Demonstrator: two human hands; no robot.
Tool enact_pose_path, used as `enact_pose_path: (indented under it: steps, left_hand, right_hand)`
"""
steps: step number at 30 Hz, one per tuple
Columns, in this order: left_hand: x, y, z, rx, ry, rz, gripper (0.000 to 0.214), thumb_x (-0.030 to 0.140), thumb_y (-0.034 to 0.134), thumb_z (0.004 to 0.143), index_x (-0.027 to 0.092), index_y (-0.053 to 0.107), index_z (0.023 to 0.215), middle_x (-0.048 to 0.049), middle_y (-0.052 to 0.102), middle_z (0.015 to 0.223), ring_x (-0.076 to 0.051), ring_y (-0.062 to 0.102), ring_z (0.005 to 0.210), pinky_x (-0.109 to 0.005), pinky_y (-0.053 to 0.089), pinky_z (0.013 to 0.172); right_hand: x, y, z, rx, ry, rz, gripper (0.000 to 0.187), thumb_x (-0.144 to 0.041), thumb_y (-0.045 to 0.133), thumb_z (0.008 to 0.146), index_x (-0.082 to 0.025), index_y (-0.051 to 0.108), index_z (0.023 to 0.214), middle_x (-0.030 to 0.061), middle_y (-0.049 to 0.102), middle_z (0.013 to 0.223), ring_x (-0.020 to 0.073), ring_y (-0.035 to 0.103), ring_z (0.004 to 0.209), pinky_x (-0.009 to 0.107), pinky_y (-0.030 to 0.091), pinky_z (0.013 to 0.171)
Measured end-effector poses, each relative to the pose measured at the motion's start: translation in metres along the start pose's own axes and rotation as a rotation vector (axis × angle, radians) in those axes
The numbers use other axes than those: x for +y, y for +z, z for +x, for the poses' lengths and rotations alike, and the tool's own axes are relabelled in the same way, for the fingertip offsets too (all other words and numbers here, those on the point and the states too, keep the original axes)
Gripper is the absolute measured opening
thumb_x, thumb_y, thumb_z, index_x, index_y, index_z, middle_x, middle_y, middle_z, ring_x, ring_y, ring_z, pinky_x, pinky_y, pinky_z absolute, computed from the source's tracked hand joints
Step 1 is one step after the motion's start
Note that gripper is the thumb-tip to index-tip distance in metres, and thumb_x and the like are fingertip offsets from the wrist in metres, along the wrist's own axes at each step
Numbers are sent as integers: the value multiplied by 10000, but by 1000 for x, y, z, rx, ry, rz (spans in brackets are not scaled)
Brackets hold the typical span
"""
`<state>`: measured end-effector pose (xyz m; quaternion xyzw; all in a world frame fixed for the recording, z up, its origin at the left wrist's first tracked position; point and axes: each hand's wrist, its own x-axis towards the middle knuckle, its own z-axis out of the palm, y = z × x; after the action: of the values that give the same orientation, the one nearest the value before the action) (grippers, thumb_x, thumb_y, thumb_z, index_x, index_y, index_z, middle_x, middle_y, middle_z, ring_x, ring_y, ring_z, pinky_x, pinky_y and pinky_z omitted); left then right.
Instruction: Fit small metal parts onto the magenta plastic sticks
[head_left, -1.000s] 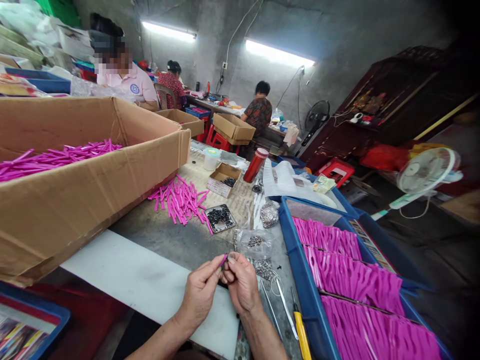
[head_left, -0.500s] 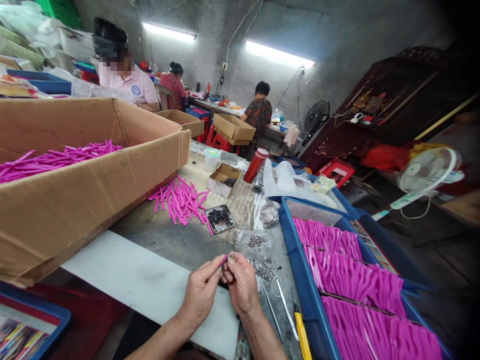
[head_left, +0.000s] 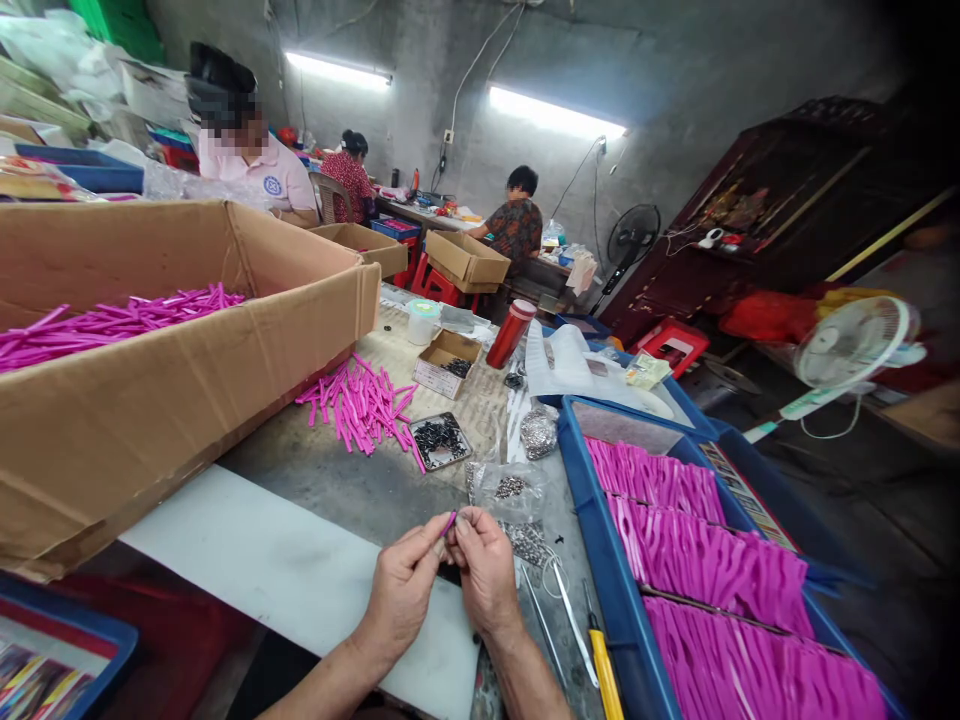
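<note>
My left hand (head_left: 401, 590) and my right hand (head_left: 486, 570) meet fingertip to fingertip low over the grey table. Both pinch one small pink plastic piece (head_left: 448, 522), whose tip shows between the thumbs. Whether the right fingers also hold a small metal part is hidden. Just beyond the hands lie clear bags of small dark metal parts (head_left: 513, 487). A loose pile of pink sticks (head_left: 360, 402) lies farther back, with a small tray of dark clips (head_left: 440, 438) beside it.
A big cardboard box (head_left: 172, 370) of pink sticks fills the left. A blue crate (head_left: 600, 540) with rows of pink pieces stands on the right. A yellow-handled tool (head_left: 604, 670) and tweezers (head_left: 541, 620) lie by my right wrist. Three people sit at tables behind; a fan (head_left: 851, 345) stands right.
</note>
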<state>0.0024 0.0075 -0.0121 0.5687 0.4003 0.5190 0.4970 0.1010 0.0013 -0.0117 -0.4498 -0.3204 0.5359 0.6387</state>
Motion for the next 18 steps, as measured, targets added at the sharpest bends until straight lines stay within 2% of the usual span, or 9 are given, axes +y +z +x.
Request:
enact_pose_path:
  steps: [4,18]
  left_hand:
    - [0,-1,-2,-31,78,78,278,149,507,718,191,630,964,-48,673,871,-172,608,805,-252,498,718]
    - [1,0,-2,-18,41,39,267,156,519,711,188,638,949,-50,671,901,-174,616,806,-249,506,710]
  right_hand:
    - [-2,-1,-1,-9,-42,-84,229,-386,532,709,-171,472,660,-66,382,486,66,307,406,188,237,405]
    - [-3,-2,-2,0,-90,-173,225,-374,495,737,-168,469,651,-61,393,503,68,341,430,187,264,413]
